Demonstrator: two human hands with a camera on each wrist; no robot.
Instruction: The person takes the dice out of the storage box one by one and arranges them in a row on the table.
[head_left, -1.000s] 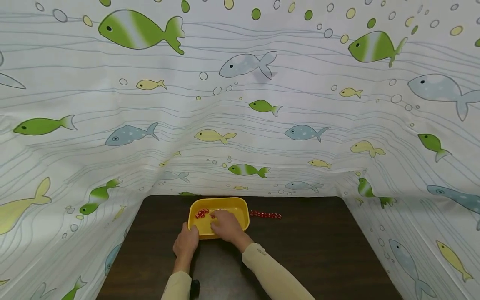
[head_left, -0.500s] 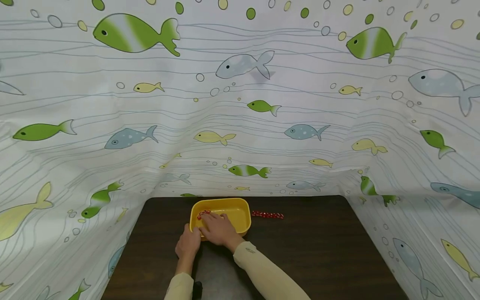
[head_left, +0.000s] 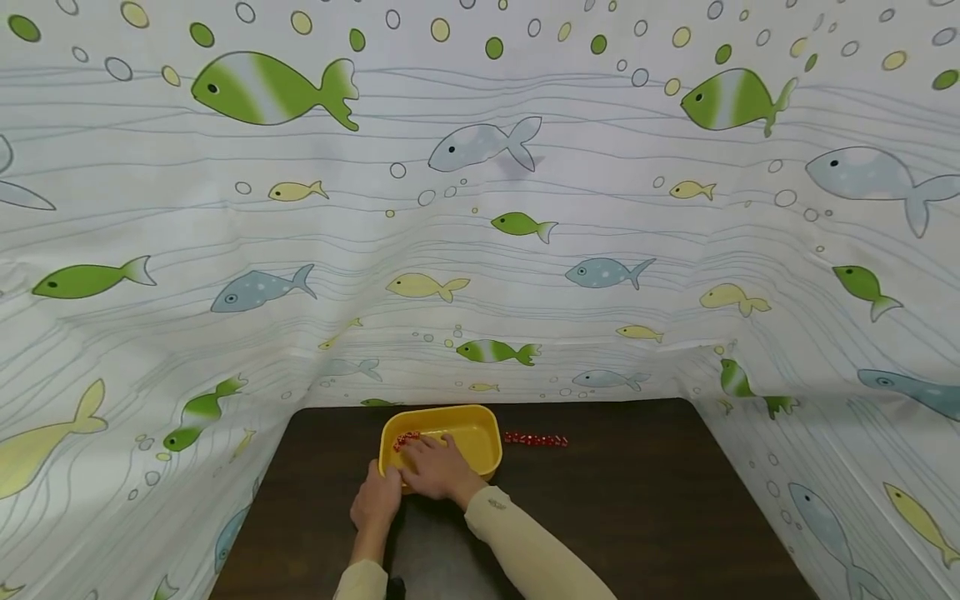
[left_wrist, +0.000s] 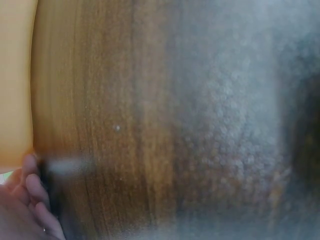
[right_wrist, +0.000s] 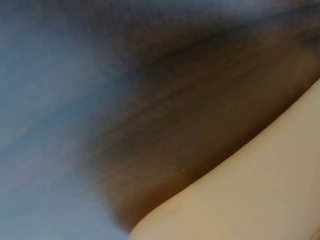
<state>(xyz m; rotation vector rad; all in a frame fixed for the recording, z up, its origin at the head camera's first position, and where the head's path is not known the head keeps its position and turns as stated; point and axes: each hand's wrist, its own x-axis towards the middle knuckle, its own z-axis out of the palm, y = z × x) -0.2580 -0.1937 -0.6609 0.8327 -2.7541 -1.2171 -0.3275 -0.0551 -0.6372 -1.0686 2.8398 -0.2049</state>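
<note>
A yellow plastic tray stands near the back of the dark table, its wall also filling the left edge of the left wrist view. My left hand grips the near left corner of its rim, thumb over the edge. Inside, at the left end, lies a small cluster of red dice. My right hand reaches over the near rim into the tray, fingers extended beside the dice and thumb held apart. What lies under its fingertips is hidden. The right wrist view shows only the blurred tray wall.
Right of the tray, a row of red dice lies on the dark wooden table. A white curtain printed with fish hangs behind and on both sides of the table.
My right hand has moved left from the tray's middle to the dice at its left end, its fingers spreading. The left hand keeps its grip on the rim. The head view has tilted slightly.
</note>
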